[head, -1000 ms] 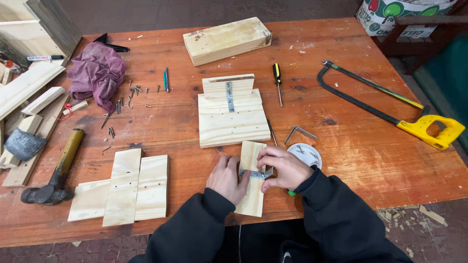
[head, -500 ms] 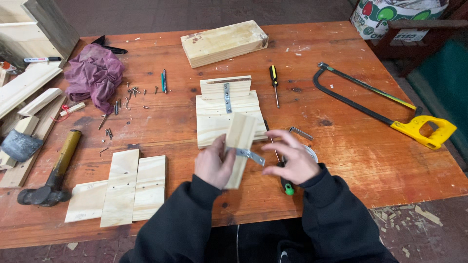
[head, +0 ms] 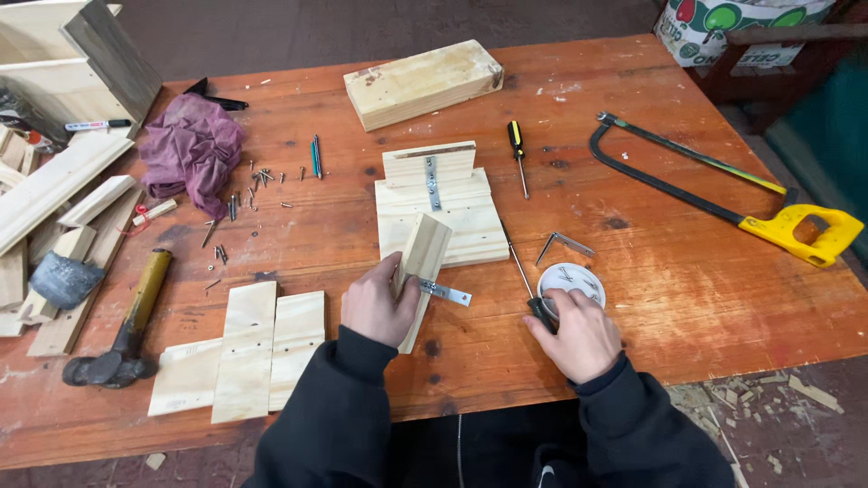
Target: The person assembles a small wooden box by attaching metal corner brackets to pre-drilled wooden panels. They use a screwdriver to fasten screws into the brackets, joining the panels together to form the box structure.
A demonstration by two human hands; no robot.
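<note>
Orange workbench (head: 687, 271), centre frame: left hand (head: 378, 307) is now gripping the bracketed wood strip (head: 420, 262) alone; right hand (head: 579, 336), released, is closing fingers around the screwdriver (head: 524, 285).

Pale raw wood slat (head: 421, 262), shiny metal bracket (head: 445, 291), worn orange wooden table (head: 687, 280), crumpled purple cloth (head: 190, 149)

Left hand (head: 378, 310) gripping; right hand (head: 579, 336) curled, knuckles up.
</note>
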